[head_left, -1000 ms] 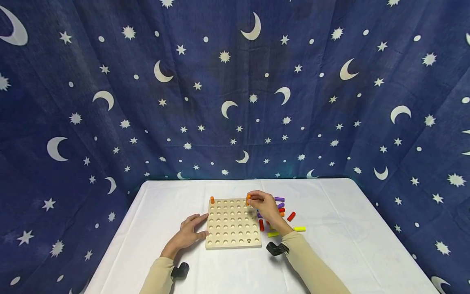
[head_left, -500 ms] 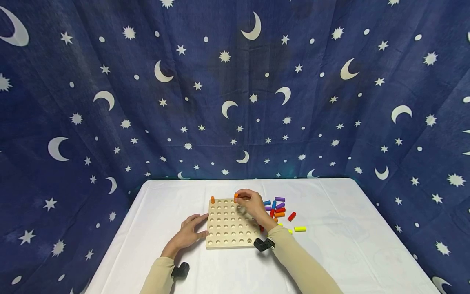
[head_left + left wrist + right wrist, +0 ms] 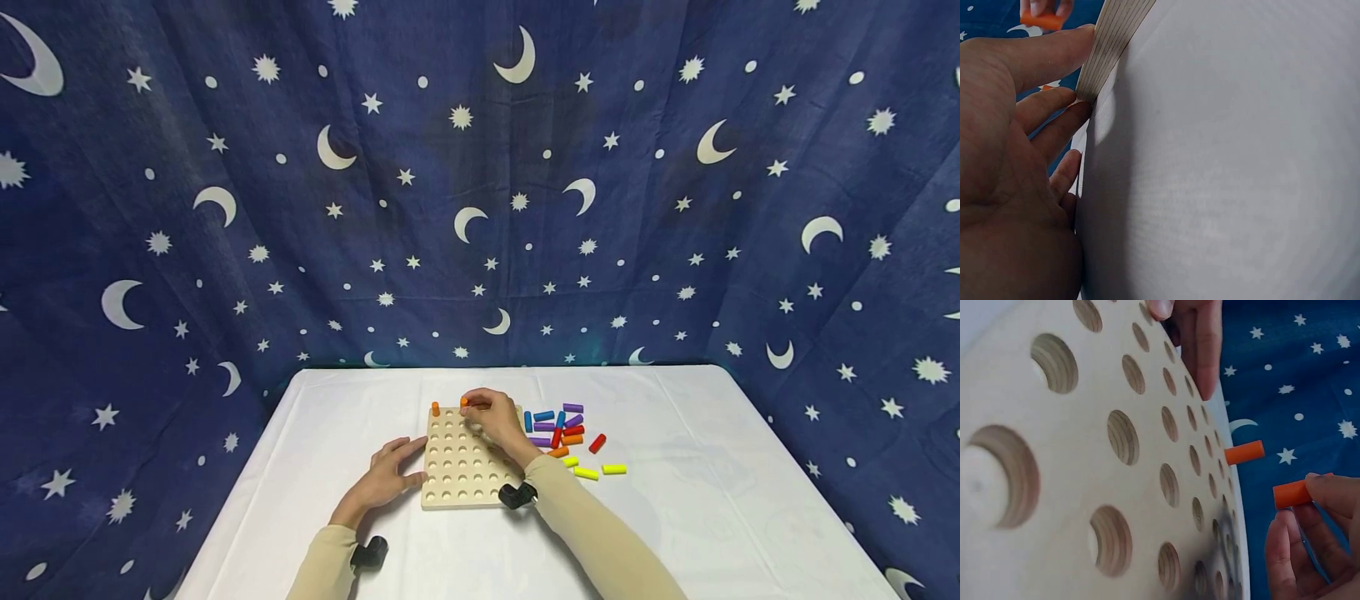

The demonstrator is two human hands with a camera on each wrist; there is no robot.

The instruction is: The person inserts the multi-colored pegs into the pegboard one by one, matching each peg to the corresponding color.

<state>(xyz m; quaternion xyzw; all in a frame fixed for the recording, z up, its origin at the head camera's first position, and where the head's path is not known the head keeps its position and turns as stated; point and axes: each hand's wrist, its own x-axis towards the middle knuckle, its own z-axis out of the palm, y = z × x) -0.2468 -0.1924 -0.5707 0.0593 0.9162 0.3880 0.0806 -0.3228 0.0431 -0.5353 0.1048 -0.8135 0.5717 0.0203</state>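
A pale wooden pegboard [image 3: 456,502] with rows of round holes lies on the table. My left hand [image 3: 385,477] rests at its left side, fingers and thumb extended and touching the edge [image 3: 1105,59]. My right hand [image 3: 493,419] pinches an orange peg [image 3: 1291,494] between thumb and fingers above the back row. In the right wrist view that peg is clear of the board's surface. Another orange peg [image 3: 1245,452] stands upright in the back left corner hole. My right hand and forearm hide part of the board's right side.
Right of the board lies a loose group of pegs: blue [image 3: 543,416], purple [image 3: 573,408], red [image 3: 597,443], orange [image 3: 572,440] and yellow [image 3: 614,469]. A white cloth covers the table [image 3: 675,517]. Behind it hangs a dark blue curtain [image 3: 480,275] with moons and stars.
My right hand has moved left along the back row with the orange peg, toward the standing one. More of the loose pegs show now. My left hand has stayed in place.
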